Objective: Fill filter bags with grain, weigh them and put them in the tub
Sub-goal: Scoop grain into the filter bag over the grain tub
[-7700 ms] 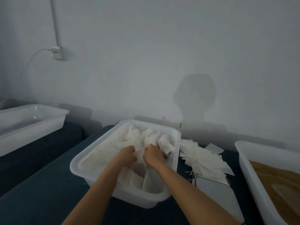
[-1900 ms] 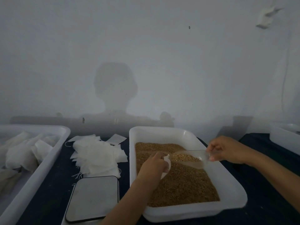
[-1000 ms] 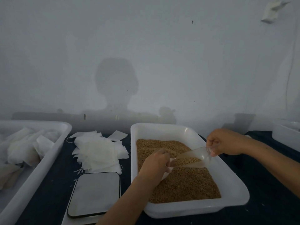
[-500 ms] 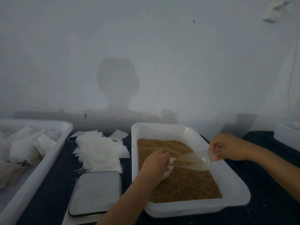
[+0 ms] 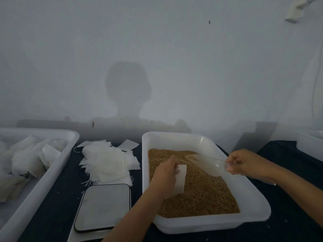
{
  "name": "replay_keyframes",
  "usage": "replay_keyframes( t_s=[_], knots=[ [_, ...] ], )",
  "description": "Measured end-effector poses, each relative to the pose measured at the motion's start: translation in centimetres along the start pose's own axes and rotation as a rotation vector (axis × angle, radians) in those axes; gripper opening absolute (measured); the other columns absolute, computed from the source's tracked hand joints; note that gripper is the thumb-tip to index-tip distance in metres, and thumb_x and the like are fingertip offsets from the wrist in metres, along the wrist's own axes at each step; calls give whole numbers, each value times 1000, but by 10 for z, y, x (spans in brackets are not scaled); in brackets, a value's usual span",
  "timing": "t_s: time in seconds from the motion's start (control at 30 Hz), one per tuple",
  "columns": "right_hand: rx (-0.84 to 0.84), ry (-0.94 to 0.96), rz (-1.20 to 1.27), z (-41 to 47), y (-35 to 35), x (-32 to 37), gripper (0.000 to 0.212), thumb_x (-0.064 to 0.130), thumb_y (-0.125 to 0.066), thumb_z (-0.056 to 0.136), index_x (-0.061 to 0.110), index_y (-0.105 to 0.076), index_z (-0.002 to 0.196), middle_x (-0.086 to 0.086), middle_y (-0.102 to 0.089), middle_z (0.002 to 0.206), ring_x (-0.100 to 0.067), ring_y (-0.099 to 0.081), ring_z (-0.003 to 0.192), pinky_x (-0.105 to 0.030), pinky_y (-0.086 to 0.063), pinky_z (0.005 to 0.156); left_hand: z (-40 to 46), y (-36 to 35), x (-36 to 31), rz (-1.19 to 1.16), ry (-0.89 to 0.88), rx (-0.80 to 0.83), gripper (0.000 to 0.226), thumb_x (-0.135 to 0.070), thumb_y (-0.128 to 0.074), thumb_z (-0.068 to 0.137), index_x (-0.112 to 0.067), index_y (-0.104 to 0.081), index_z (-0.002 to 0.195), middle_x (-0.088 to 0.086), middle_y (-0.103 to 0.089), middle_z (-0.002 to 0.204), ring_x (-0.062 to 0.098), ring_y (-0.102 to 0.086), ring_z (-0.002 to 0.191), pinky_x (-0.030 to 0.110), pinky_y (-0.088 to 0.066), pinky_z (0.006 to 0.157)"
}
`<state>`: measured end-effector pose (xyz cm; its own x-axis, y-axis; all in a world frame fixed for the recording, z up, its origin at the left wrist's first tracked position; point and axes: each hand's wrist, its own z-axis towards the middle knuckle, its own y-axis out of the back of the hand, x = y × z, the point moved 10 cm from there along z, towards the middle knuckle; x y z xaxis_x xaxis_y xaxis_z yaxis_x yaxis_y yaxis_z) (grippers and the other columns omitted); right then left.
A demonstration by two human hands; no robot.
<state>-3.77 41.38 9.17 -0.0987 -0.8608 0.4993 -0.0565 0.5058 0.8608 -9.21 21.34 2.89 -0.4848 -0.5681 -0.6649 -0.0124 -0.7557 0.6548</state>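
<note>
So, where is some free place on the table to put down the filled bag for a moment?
The scale has a bare top. Dark cloth shows between the scale and the left tub, and to the right of the grain tub. Behind the scale the pile of empty bags crowds the gap between the tubs.

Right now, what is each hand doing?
Left hand: closed, pinching a bag.
Right hand: closed, gripping a scoop over the grain.
</note>
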Motion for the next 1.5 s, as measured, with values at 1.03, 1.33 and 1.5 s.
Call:
replay_keyframes(
  t_s=[1.03, 1.33, 1.5],
  knots=[
    [-75, 34, -13, 39, -97, 40, 30, 12, -50, 91, 22, -47, 119, 10, -50, 107, -6, -49, 93, -16, -40, 66, -5, 34, 17, -544, 215, -212, 22, -10, -54, 93, -20, -44, 76, -3, -50, 74, 10, -47, 68, 18, -38, 60],
    [-99, 187, 762, 14, -88, 94, 17, 15, -67, 84, 11, -69, 101, 3, -74, 87, -11, -70, 79, -20, -54, 62, -20, 94, -25, -582, -76, -294, 19, -5, -57, 89, -22, -52, 82, -2, -60, 82, 9, -52, 70, 18, -41, 66],
    [-225, 311, 993, -6, -81, 151, 10, 12, -63, 86, 18, -70, 90, 6, -74, 83, -7, -69, 75, -18, -54, 58, -39, 146, -7, -599, -30, -337, 35, -18, -66, 85, -17, -41, 110, -8, -55, 102, 2, -59, 83, 15, -51, 64]
  ],
)
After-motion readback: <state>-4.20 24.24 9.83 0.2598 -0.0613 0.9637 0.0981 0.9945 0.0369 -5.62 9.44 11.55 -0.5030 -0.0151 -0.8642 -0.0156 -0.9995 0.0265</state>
